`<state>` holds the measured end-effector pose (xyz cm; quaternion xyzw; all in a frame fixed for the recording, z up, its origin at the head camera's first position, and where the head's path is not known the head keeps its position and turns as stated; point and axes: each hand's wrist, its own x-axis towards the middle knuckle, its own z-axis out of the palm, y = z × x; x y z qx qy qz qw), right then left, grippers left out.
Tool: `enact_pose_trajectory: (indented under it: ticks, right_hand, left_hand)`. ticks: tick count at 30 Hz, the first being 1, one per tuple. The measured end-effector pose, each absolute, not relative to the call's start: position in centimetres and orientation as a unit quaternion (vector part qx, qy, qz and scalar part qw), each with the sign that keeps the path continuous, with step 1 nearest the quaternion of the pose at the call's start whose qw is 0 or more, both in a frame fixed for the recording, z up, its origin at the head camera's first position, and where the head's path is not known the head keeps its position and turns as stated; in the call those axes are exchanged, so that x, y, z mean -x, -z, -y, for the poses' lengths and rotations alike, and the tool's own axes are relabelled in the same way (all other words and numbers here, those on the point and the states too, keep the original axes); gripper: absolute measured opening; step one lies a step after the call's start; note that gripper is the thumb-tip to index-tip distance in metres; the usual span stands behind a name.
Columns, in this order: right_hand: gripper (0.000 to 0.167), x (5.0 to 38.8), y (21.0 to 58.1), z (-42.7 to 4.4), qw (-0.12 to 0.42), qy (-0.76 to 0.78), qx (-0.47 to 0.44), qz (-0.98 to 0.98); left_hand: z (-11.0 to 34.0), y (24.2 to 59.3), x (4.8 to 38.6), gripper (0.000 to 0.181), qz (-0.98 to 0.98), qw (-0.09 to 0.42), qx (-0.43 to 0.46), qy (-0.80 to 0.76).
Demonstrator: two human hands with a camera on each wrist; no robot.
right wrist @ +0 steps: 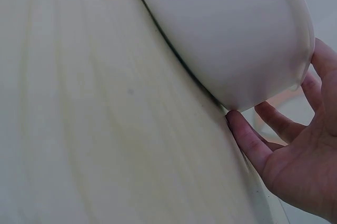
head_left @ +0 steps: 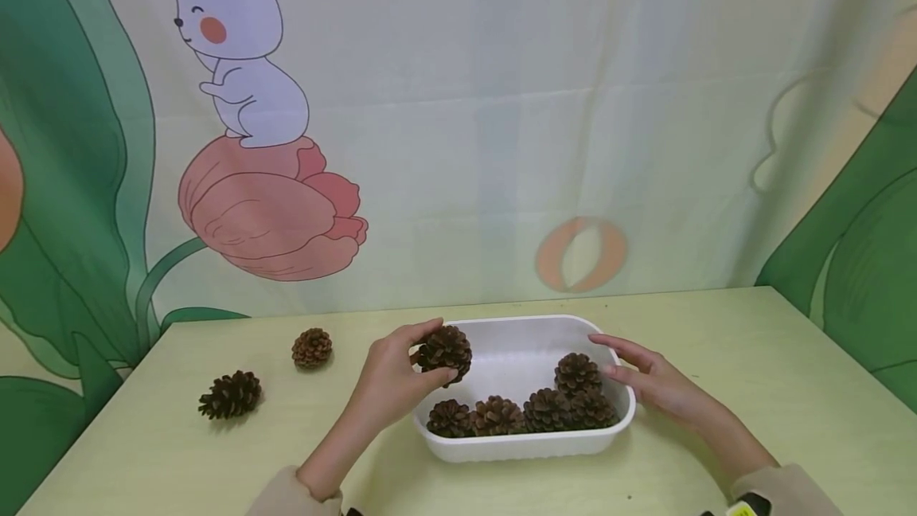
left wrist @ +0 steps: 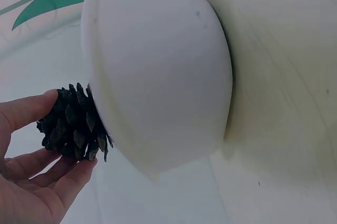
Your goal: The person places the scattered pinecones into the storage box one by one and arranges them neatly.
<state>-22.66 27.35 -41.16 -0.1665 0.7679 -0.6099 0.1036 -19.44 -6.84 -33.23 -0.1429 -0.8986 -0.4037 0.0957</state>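
Note:
My left hand (head_left: 396,379) holds a dark pine cone (head_left: 446,353) between thumb and fingers over the left rim of a white tray (head_left: 530,446). In the left wrist view the held cone (left wrist: 73,123) is beside the tray's outer wall (left wrist: 163,71). Several brown cones lie in the tray, along its near side and right end, among them one cone (head_left: 577,373) near the right rim. My right hand (head_left: 662,387) rests with extended fingers at the tray's right end; in the right wrist view its fingertips touch the tray's wall (right wrist: 226,34).
On the pale table (head_left: 143,452), left of the tray, lie a dark pine cone (head_left: 231,396) on its side and a smaller brown cone (head_left: 311,348) farther back. Behind the table hangs a printed cloth (head_left: 444,142) with a rabbit and flower.

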Motion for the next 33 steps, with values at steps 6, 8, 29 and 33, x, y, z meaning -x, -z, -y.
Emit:
enact_pose_trajectory:
  ticks: [6,8,29,33]
  right_hand:
    - [0.044,22.7,41.3,-27.4,0.104,0.617,0.179,-0.759]
    - [0.044,22.7,41.3,-27.4,0.103,0.617,0.183,-0.758]
    - [0.046,22.7,41.2,-27.4,0.105,0.616,0.177,-0.761]
    - [0.046,22.7,41.2,-27.4,0.106,0.616,0.179,-0.759]
  left_hand:
    - [5.1,33.9,20.0,0.057,0.893,0.095,0.170,0.406]
    - [4.5,34.1,20.1,0.057,0.890,0.097,0.178,0.409]
    - [0.3,34.8,21.8,0.057,0.879,0.093,0.201,0.423]
    - [-0.4,35.0,22.2,0.056,0.879,0.092,0.205,0.420]
